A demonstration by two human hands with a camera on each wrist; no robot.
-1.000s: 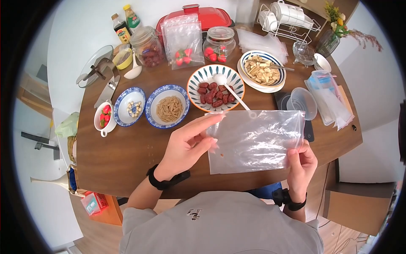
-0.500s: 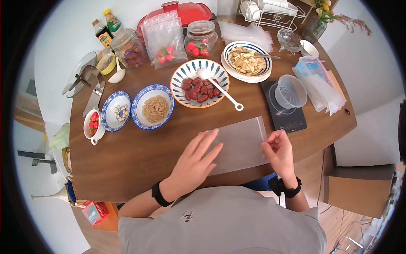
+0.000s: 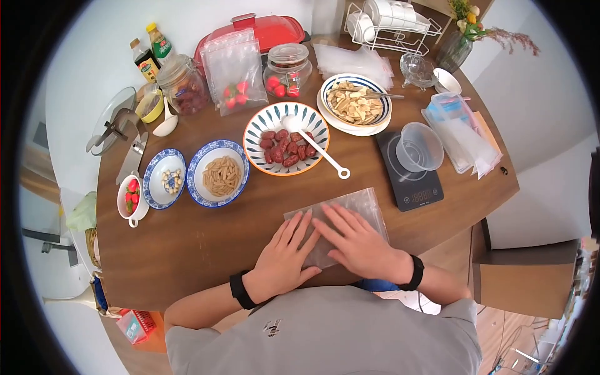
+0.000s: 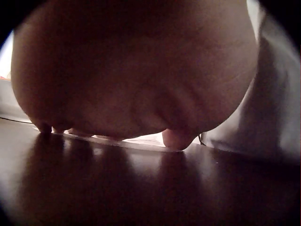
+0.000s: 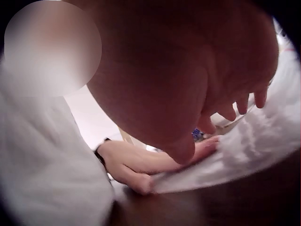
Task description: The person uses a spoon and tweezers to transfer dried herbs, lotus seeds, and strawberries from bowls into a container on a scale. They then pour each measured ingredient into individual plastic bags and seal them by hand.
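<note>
A clear plastic zip bag (image 3: pixel 362 200) lies flat on the wooden table (image 3: pixel 219 250) near its front edge. My left hand (image 3: pixel 281 257) rests over the bag's left part with fingers spread. Palm down, my right hand (image 3: pixel 364 245) lies across the bag's middle, its straight fingers pointing to the upper left. The two hands' fingers come close together and cover much of the bag. In the right wrist view, wrinkled plastic of the bag (image 5: pixel 254 146) shows beneath the fingertips. The left wrist view shows fingertips (image 4: pixel 176 140) down at the table surface.
Beyond the hands stand a bowl of red dates (image 3: pixel 253 134) with a white spoon, two blue-rimmed bowls (image 3: pixel 197 194), and a plate of dried slices (image 3: pixel 325 103). A black scale (image 3: pixel 419 190) carrying a plastic tub (image 3: pixel 422 150) is at the right. A knife (image 3: pixel 131 159) lies left.
The bag was held up between both hands, then lowered flat onto the table. My right hand let go of its right edge and moved left onto it, fingers straightened.
</note>
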